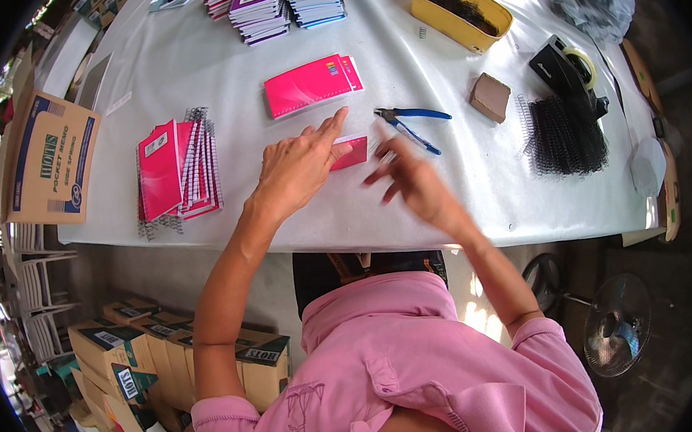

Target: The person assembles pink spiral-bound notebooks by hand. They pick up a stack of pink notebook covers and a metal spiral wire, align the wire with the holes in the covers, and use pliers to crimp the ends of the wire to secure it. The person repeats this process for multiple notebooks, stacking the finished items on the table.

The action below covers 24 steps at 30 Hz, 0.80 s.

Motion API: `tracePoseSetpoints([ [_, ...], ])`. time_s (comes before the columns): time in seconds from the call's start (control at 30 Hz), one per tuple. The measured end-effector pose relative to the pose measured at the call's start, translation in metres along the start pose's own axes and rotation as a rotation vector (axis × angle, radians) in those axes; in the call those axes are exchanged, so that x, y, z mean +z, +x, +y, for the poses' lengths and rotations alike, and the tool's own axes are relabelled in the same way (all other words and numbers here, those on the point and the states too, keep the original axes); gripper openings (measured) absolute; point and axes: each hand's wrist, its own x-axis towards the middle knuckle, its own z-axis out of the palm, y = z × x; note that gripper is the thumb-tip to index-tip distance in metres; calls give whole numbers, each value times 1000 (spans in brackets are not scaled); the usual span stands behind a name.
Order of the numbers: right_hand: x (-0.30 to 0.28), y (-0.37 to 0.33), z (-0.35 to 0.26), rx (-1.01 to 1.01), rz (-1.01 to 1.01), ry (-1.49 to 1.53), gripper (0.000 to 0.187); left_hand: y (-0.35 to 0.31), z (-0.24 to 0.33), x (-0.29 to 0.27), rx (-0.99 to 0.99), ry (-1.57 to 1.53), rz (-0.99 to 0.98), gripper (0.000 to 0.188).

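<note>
My left hand (297, 167) lies over a small pink notebook (351, 155) at the table's near side. Its index finger stretches forward and the thumb rests on the cover; the hand hides much of the notebook. Just right of it, my right hand (416, 179) is raised and smeared by motion, so what its fingers hold, if anything, is unclear. Beyond both hands lie more pink notebooks (307, 85), slightly fanned. Blue-handled cutting pliers (419, 114) lie with jaws toward the left, close to my right hand.
Pink spiral notebooks (160, 174) are piled at left, near a cardboard box (49, 158). Notebook stacks (260, 7) stand at the back. Rightward are a yellow tub (444, 21) of dark wire, a brown block (489, 97), a tape dispenser (554, 66) and black wire coils (566, 138).
</note>
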Motion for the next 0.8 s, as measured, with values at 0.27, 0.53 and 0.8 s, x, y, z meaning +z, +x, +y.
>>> tracePoseSetpoints([
  [0.27, -31, 31, -5, -267, 110, -407, 30, -2, -3, -2, -15, -17, -73, 50],
  [0.53, -41, 50, -2, -272, -131, -152, 24, 1, -2, -5, -29, 9, -81, 50],
  [0.8, -47, 50, -23, -235, -228, -286, 12, 1, -4, -4, -31, 27, -62, 50],
])
